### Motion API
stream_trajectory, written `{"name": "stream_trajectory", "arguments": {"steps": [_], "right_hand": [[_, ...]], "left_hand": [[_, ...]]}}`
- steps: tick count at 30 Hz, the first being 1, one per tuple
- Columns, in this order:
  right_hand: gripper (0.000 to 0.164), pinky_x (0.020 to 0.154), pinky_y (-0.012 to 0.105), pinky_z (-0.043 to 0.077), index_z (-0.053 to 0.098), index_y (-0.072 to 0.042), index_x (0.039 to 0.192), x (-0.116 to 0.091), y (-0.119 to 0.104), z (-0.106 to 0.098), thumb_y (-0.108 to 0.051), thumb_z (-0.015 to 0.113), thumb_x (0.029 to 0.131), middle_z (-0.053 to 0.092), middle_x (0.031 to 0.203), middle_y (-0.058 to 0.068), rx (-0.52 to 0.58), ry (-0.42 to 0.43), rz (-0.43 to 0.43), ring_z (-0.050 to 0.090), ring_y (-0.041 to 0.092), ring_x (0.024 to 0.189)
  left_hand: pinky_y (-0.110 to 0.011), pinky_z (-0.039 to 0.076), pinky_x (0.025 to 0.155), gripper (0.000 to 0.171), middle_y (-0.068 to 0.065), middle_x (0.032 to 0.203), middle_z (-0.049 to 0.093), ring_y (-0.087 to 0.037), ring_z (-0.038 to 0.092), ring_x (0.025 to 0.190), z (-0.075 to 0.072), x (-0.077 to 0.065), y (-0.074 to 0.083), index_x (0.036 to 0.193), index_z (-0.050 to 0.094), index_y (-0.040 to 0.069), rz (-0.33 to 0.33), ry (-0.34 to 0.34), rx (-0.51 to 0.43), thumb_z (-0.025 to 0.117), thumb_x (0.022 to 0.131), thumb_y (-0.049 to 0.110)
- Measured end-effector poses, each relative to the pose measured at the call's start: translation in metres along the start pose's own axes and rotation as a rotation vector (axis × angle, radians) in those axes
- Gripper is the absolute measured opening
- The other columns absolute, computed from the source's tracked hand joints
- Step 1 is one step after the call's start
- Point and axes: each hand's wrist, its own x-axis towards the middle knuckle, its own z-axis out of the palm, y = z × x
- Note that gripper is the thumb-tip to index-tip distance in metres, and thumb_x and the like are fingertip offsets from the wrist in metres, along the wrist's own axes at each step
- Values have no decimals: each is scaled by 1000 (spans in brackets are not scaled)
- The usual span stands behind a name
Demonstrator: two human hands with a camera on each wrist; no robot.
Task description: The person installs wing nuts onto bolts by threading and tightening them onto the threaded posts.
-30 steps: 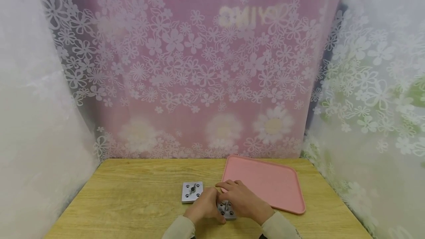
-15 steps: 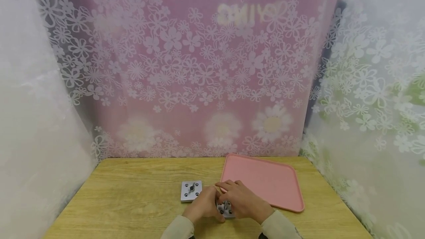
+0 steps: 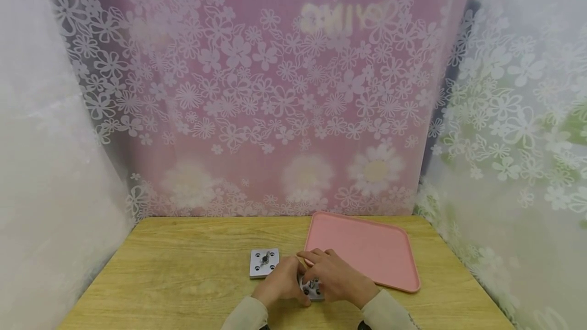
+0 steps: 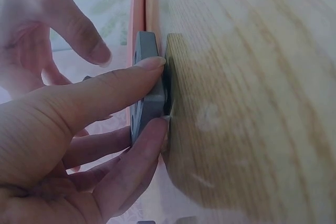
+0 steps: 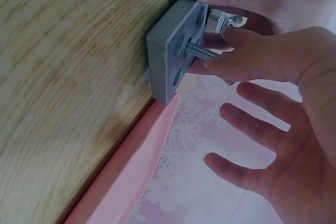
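Barely anything has moved since the earlier frame: both hands stay at the near plate [image 5: 172, 56], toward the table's [image 3: 183, 269] near side. The left hand [image 3: 281, 281] grips its edge; whether the right hand [image 3: 337, 279] pinches or merely touches the stud [image 5: 199, 51], I cannot tell. Only the right wrist view shows the stud's thread. The plate is thick, grey and holed. Beyond lie a similar second plate [image 3: 271, 261] and, reaching the table's back edge, a pink tray [image 3: 362, 246].

Beyond hands [image 3: 283, 280]: far plate [image 3: 264, 265], gap, tray [image 3: 367, 252]
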Motion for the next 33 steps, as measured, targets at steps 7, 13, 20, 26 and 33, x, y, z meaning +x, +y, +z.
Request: {"name": "stream_trajectory", "arguments": {"steps": [7, 13, 20, 26, 33], "right_hand": [[40, 91, 52, 53, 77, -37, 112, -2, 2, 1, -20, 88, 78, 55, 153, 2, -49, 21, 22, 58, 24, 129], [42, 89, 52, 54, 75, -31, 122, -4, 4, 1, -26, 87, 82, 59, 149, 5, -95, 51, 33, 61, 25, 125], [7, 86, 50, 53, 78, -28, 87, 0, 2, 3, -35, 78, 90, 65, 138, 2, -170, 114, 55, 62, 21, 116], [17, 78, 45, 53, 76, -24, 91, 1, -1, 6, -41, 77, 89, 67, 129, -1, -250, 151, 73, 62, 19, 106], [16, 79, 46, 54, 77, -22, 87, 2, -2, 6, -38, 75, 90, 68, 130, -2, -217, 120, 88, 61, 20, 112]], "left_hand": [[-21, 51, 69, 39, 13, 83, 77, 1, 61, 73, 8, 9, -18, 85, 80, 19, 5, -13, -48, 103, 53, 15], [-21, 51, 72, 47, 7, 85, 77, 0, 59, 75, -1, -1, 3, 94, 81, 11, 2, -2, 2, 103, 52, 10], [-20, 43, 55, 41, 3, 73, 74, 0, 47, 56, 1, -1, 2, 85, 80, 8, 15, 13, 12, 102, 51, 9], [-19, 47, 58, 40, 3, 73, 75, 2, 51, 58, 1, -1, 1, 83, 79, 9, 24, 16, 0, 103, 51, 9], [-19, 46, 57, 40, 4, 71, 73, 1, 49, 57, 1, -1, 1, 85, 80, 10, 16, 15, 2, 103, 52, 10]]}}
